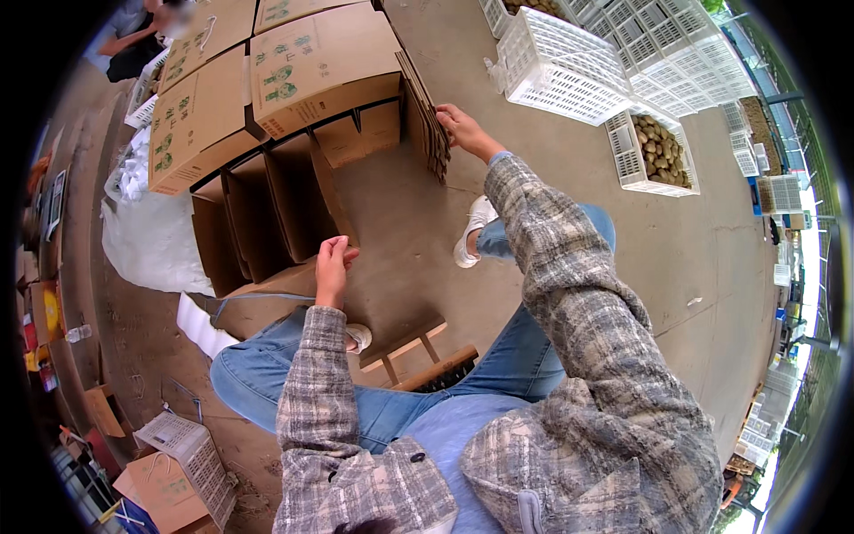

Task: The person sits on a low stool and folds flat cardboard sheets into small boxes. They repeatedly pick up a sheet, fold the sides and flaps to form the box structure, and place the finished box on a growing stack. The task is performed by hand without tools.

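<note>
My right hand (464, 131) reaches forward to the edge of a stack of flat cardboard sheets (425, 120), its fingers bent at that edge. The sheets stand on end beside the closed, printed cardboard boxes (325, 67). My left hand (332, 270) is raised close to the near corner of an open cardboard box (253, 222) with upright panels inside. Its fingers are curled together, and nothing shows between them. How firmly the right fingers grip the sheets is partly hidden.
White plastic crates (569, 67) are stacked at the far right. One crate (629, 153) holds brown, round produce. A low wooden stool (400, 347) stands between my legs. White sheeting (147, 245) lies left of the open box. Another person (133, 40) is at the far left.
</note>
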Action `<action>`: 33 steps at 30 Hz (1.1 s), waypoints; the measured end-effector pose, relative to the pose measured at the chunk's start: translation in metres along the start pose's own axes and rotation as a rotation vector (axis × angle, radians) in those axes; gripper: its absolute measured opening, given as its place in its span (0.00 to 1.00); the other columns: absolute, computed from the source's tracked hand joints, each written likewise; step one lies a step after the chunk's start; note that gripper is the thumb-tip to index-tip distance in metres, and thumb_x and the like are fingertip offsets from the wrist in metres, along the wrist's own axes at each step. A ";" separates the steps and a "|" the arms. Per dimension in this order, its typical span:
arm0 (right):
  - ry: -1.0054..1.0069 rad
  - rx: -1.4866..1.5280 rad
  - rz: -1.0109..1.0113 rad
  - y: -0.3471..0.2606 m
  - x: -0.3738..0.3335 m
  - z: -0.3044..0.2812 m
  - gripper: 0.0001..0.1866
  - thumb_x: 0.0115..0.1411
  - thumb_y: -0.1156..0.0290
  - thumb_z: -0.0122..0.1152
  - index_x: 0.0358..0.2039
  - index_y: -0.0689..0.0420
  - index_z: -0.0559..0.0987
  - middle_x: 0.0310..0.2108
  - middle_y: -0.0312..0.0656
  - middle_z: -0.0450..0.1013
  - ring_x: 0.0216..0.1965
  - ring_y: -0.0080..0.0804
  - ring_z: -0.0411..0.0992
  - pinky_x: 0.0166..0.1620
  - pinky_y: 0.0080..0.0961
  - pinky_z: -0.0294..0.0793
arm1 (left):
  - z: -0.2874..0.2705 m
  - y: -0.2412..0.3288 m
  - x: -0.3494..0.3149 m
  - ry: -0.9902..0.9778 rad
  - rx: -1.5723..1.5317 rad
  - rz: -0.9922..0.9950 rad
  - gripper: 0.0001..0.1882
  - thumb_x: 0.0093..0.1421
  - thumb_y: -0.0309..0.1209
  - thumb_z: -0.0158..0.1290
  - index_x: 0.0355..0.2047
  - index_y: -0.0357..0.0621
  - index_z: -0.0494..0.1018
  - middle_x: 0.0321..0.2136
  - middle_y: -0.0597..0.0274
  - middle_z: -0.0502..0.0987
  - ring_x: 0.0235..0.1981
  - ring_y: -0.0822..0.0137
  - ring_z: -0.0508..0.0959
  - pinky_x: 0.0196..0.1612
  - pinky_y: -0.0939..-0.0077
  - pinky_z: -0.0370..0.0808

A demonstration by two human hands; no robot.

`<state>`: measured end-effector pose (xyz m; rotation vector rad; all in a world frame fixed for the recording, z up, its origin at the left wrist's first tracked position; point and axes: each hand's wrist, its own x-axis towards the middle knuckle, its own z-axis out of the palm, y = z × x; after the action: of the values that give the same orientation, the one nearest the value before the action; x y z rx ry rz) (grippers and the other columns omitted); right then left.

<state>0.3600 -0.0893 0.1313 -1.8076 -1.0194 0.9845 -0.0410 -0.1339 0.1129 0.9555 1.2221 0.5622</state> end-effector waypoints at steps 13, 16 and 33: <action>0.477 -0.728 -0.011 -0.033 -0.001 -0.121 0.12 0.64 0.68 0.49 0.44 0.59 0.75 0.42 0.61 0.77 0.46 0.62 0.75 0.50 0.52 0.73 | 0.016 0.008 -0.010 -0.127 0.189 0.233 0.14 0.66 0.34 0.56 0.47 0.39 0.71 0.40 0.59 0.78 0.37 0.69 0.81 0.41 0.76 0.76; 0.397 -0.725 -0.285 -0.082 -0.050 -0.208 0.13 0.67 0.67 0.49 0.45 0.61 0.75 0.42 0.61 0.77 0.45 0.61 0.74 0.48 0.51 0.72 | 0.019 0.026 -0.015 -0.173 0.208 0.341 0.14 0.65 0.31 0.55 0.48 0.38 0.71 0.40 0.58 0.78 0.38 0.68 0.81 0.45 0.74 0.77; -0.005 0.102 -0.365 -0.168 -0.298 -0.271 0.19 0.70 0.64 0.55 0.58 0.58 0.76 0.47 0.29 0.77 0.48 0.16 0.70 0.52 0.18 0.68 | 0.030 0.270 -0.128 0.176 0.595 1.301 0.36 0.60 0.36 0.63 0.64 0.34 0.61 0.57 0.48 0.70 0.58 0.53 0.71 0.62 0.61 0.66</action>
<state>0.4490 -0.3750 0.4485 -1.4690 -1.2266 0.7990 -0.0154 -0.1068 0.4109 2.2585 0.7777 1.3363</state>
